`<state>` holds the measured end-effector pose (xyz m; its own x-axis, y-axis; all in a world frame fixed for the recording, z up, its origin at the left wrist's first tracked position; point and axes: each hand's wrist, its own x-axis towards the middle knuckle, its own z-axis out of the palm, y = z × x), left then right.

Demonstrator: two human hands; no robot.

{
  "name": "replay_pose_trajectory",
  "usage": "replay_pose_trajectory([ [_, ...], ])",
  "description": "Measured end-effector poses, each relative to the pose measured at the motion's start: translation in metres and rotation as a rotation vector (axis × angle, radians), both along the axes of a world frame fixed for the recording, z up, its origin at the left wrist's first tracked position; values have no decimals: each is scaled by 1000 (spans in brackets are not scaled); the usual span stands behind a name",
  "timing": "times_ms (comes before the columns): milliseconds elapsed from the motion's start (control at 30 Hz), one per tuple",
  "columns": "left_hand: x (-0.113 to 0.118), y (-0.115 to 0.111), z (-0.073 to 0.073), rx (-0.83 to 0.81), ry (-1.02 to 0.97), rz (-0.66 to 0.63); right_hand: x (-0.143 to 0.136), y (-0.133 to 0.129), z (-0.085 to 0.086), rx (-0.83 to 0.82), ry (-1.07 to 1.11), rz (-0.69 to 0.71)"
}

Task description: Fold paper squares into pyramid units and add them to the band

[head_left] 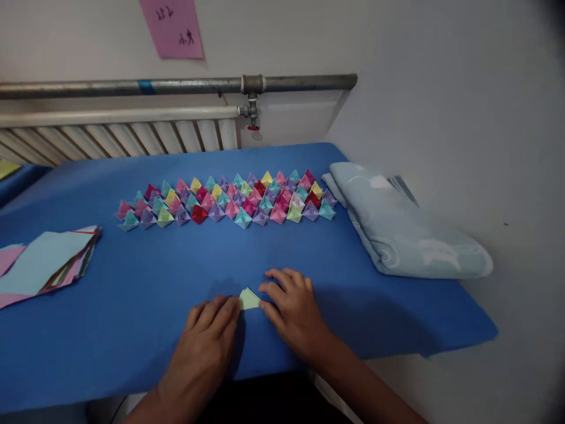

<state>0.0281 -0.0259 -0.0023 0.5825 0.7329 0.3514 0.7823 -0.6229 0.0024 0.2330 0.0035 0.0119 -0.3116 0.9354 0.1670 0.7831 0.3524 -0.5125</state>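
Observation:
A small piece of folded light green paper (249, 299) lies on the blue-covered surface (176, 330) close in front of me. My left hand (207, 341) has its fingers held together, with the fingertips pressed on the paper's left side and covering that end. At the opposite end, the thumb of my right hand (291, 309) is at the right corner of the paper, while its other fingers are curved and spread apart above the surface. Beyond both hands stand several rows of small folded paper boats (242, 218) in many colours.
Loose coloured paper sheets (48, 259) are stacked at the left. A folded pale blue patterned cloth (406, 229) lies at the right by the wall. Behind the surface are a radiator (150, 138), a metal pipe (194, 86) and a pink note (174, 29) on the wall.

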Motion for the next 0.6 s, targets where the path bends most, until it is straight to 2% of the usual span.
replay_pose_trajectory([
  [67, 8, 13, 6, -47, -4, -77, 0, 0, -1, 11, 18, 5],
  [133, 13, 26, 11, -190, -19, -149, 1, 0, -3, 7, 28, 7],
  [233, 13, 42, 14, -384, -70, -157, 2, 0, -5, 7, 82, -2],
  [367, 9, 54, 18, -560, -139, -166, 8, 1, -8, 16, 269, -49],
  [500, 6, 62, 22, -623, -164, -170, 14, 3, -11, 24, 456, -66],
  [600, 4, 64, 23, -634, -198, -168, 17, 4, -12, 21, 509, -60],
])
